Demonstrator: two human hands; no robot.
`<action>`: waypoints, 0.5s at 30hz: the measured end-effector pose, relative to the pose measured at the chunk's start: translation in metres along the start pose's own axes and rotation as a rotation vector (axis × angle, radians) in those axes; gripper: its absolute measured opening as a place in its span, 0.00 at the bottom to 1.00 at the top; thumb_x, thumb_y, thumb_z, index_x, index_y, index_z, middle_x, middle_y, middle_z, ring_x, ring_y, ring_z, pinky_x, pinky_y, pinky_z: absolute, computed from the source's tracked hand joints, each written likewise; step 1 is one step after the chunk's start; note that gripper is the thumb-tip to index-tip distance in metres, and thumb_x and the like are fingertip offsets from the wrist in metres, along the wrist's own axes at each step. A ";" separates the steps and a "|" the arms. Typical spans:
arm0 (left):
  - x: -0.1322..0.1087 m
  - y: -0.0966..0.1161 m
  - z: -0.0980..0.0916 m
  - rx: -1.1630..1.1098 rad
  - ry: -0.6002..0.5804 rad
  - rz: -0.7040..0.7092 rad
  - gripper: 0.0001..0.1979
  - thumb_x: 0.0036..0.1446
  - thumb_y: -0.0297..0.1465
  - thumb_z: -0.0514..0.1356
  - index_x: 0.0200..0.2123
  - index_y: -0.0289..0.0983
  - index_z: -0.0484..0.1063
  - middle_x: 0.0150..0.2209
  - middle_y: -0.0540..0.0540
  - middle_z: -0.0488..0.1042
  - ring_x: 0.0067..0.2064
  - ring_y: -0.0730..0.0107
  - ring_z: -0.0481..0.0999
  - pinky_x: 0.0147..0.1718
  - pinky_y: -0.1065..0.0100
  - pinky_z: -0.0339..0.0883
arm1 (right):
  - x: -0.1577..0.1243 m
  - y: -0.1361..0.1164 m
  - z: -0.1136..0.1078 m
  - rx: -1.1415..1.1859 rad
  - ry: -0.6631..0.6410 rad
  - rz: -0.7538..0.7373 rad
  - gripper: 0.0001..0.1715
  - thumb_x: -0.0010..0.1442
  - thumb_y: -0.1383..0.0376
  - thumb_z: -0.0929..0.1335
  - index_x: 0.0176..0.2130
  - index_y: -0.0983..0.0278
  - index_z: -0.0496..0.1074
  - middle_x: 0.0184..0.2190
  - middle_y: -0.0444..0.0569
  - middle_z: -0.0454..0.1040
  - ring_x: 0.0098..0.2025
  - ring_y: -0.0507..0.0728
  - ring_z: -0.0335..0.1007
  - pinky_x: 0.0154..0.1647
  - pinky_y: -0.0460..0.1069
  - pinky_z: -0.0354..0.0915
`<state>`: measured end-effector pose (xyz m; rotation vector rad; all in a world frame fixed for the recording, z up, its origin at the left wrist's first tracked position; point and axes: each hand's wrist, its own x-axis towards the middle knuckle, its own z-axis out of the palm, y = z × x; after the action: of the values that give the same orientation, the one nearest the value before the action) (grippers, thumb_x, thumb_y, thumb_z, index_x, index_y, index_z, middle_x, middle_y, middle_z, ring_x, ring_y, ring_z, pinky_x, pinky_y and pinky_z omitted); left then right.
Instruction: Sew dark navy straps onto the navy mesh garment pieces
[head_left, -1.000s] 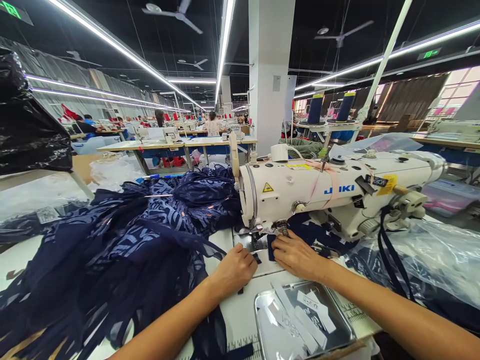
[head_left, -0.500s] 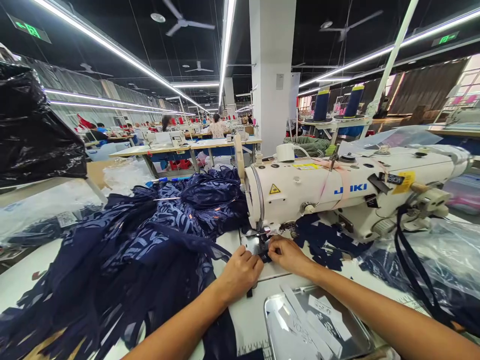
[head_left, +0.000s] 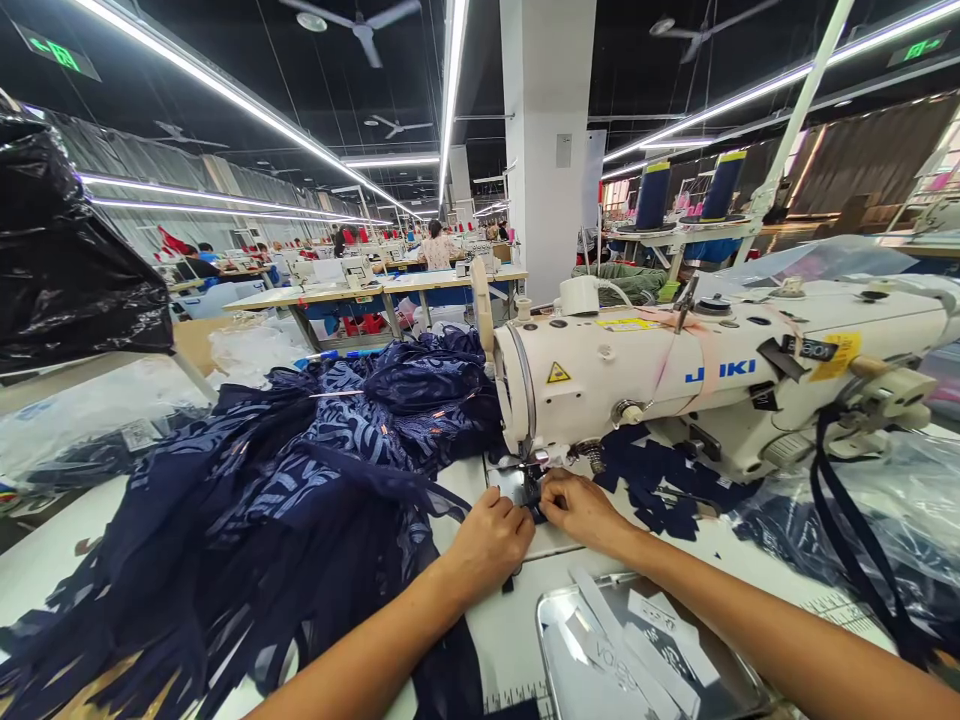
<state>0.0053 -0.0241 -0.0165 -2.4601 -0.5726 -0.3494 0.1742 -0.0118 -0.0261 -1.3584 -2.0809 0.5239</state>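
Note:
My left hand [head_left: 491, 535] is closed at the front of the sewing machine's metal needle plate [head_left: 512, 486]. A navy fabric strip [head_left: 427, 493] runs from the pile into its fingers. Just to the right, my right hand [head_left: 581, 508] pinches dark navy fabric [head_left: 541, 514] beside the presser foot; most of that piece is hidden under the fingers. Both hands are low on the bed, below the head of the white sewing machine [head_left: 637, 365]. A big heap of navy patterned garments [head_left: 300, 490] with dangling straps lies left of my left hand.
A metal tray [head_left: 551, 625] with paper labels [head_left: 660, 640] sits between my forearms. Navy scraps [head_left: 652, 480] lie under the machine arm. Clear plastic bags [head_left: 900, 510] and a black strap [head_left: 847, 540] are on the right. A black plastic bag [head_left: 75, 250] hangs at upper left.
The view has shifted slightly, so the machine and hands appear a little further right. Both hands keep their grip beside the presser foot, with little other visible movement.

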 end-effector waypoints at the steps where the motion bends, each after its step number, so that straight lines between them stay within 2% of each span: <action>1: 0.000 0.000 0.001 0.001 -0.004 -0.002 0.05 0.53 0.21 0.53 0.29 0.31 0.67 0.23 0.47 0.69 0.25 0.67 0.66 0.27 0.65 0.53 | -0.001 -0.001 0.000 -0.016 0.001 -0.015 0.10 0.49 0.74 0.63 0.19 0.64 0.63 0.25 0.44 0.67 0.27 0.51 0.61 0.30 0.46 0.55; 7: 0.001 0.001 0.003 0.009 0.026 0.006 0.06 0.52 0.21 0.53 0.25 0.32 0.66 0.21 0.48 0.67 0.24 0.69 0.65 0.26 0.66 0.51 | -0.005 -0.006 -0.005 -0.059 -0.018 -0.032 0.09 0.51 0.73 0.63 0.22 0.64 0.67 0.25 0.44 0.67 0.25 0.51 0.61 0.29 0.46 0.56; 15: 0.001 0.000 0.002 -0.002 0.062 0.002 0.07 0.53 0.20 0.53 0.26 0.32 0.67 0.21 0.49 0.67 0.23 0.69 0.64 0.26 0.66 0.52 | -0.009 0.001 -0.009 0.051 -0.089 -0.084 0.13 0.55 0.73 0.62 0.34 0.63 0.74 0.33 0.47 0.71 0.37 0.54 0.67 0.40 0.49 0.60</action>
<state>0.0063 -0.0225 -0.0182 -2.4424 -0.5444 -0.4241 0.1836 -0.0197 -0.0219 -1.2337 -2.1710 0.6073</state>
